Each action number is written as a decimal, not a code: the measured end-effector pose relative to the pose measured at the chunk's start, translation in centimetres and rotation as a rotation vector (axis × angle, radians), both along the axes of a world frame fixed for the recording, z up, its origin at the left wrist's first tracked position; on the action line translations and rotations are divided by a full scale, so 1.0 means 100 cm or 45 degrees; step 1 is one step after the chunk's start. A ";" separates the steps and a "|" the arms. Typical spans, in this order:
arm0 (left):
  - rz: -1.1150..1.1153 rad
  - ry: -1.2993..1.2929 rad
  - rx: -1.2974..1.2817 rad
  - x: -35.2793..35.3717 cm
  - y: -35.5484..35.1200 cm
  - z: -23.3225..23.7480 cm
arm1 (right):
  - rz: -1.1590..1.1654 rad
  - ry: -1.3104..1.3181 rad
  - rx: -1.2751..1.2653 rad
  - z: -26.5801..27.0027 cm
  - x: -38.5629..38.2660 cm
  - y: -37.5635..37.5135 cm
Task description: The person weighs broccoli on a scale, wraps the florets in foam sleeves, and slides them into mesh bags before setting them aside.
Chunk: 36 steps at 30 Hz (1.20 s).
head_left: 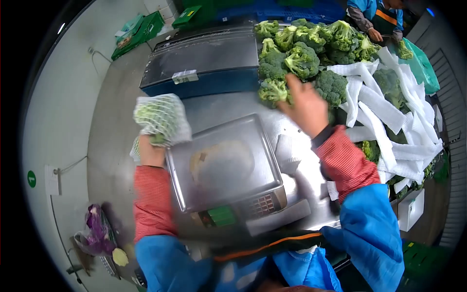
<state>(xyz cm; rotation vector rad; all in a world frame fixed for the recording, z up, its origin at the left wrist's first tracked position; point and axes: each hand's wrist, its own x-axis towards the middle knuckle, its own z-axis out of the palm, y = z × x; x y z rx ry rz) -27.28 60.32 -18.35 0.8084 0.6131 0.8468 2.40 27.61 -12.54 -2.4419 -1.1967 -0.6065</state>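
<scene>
On the left, a broccoli head in a white foam net is in my left hand, its fingers mostly hidden around the stem end. A metal scale with a flat steel top stands between my hands. My right hand is at the near edge of the broccoli pile, thumb and fingers apart. Its fingertips are right at a pale-stemmed broccoli head; another broccoli head lies just right of the hand.
White foam net sleeves lie strewn over the pile's right side. Behind the scale stands a dark metal box. A co-worker is at the back right by a green bag. Purple cabbage in plastic sits lower left.
</scene>
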 end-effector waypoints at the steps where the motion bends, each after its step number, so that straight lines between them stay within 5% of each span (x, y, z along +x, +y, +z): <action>1: 0.136 0.043 0.109 -0.007 0.026 -0.004 | -0.255 -0.120 -0.153 0.002 0.025 -0.012; 4: 0.461 0.279 0.137 -0.022 0.107 -0.022 | -0.633 -0.207 -0.262 -0.011 0.100 -0.049; 7: 0.743 0.481 0.049 -0.009 0.125 -0.025 | -0.738 0.411 -0.448 -0.026 0.137 -0.072; 10: 0.658 0.643 0.063 -0.008 0.103 -0.022 | -0.642 0.549 -0.059 -0.045 0.145 -0.081; 13: 0.319 0.394 0.038 -0.012 0.062 -0.028 | -0.347 0.725 0.531 -0.074 0.152 -0.089; 19: 0.002 0.363 0.184 -0.012 -0.086 0.036 | -0.053 0.203 0.254 0.004 0.038 -0.051; 27: -0.185 0.285 0.352 -0.024 -0.199 0.063 | 0.950 -0.026 0.143 -0.009 -0.119 -0.018; 30: -0.219 0.299 0.373 -0.030 -0.220 0.056 | 1.055 -0.058 0.045 -0.048 -0.161 -0.012; 34: -0.223 0.357 0.301 -0.040 -0.233 0.047 | 1.269 0.010 0.023 -0.016 -0.180 -0.043; 36: -0.218 0.411 0.305 -0.047 -0.236 0.043 | 1.037 0.083 0.212 0.009 -0.165 -0.062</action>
